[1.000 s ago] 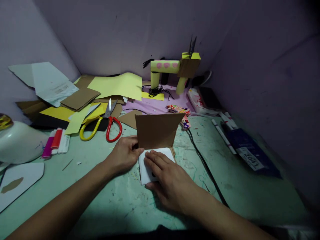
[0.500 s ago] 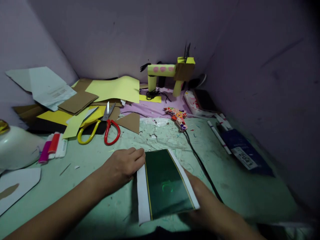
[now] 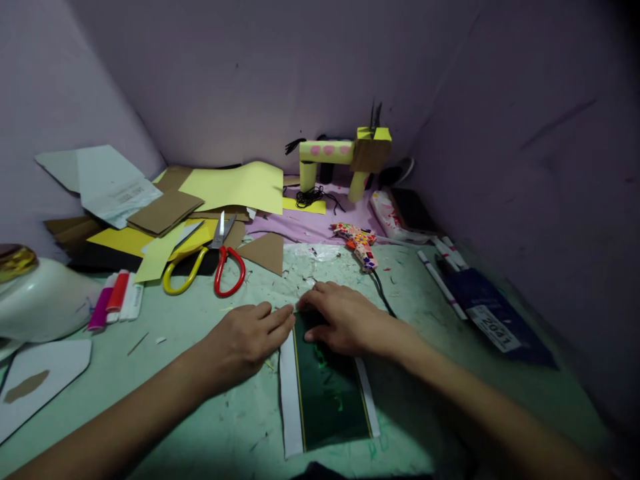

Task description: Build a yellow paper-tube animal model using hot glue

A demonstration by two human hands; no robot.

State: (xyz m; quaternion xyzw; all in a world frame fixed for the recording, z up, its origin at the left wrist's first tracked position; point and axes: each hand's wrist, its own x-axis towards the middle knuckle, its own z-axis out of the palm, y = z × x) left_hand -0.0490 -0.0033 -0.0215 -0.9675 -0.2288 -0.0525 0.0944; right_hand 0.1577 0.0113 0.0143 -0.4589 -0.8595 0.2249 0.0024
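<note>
A dark green card (image 3: 333, 407) with thin gold lines and white side strips lies in front of me on the green tabletop. My left hand (image 3: 255, 337) is closed at its upper left corner, the fingers pressed together against the edge. Over the card's far end reaches my right hand (image 3: 345, 319), with thumb and forefinger apart and the fingertips touching the card near its top edge. Part of the card's upper right is hidden beneath that hand.
Red-and-yellow-handled scissors (image 3: 230, 270) lie beyond my left hand, by yellow paper (image 3: 240, 187) and cardboard. A patterned glue gun (image 3: 361, 245) with a black cord lies ahead. A yellow giraffe-like figure (image 3: 327, 152) stands at the back. A blue packet (image 3: 500, 320) lies right.
The card has gone from raised and tilted to lying flat. My right hand has moved from its right side up onto its far end. My left hand stays at the corner.
</note>
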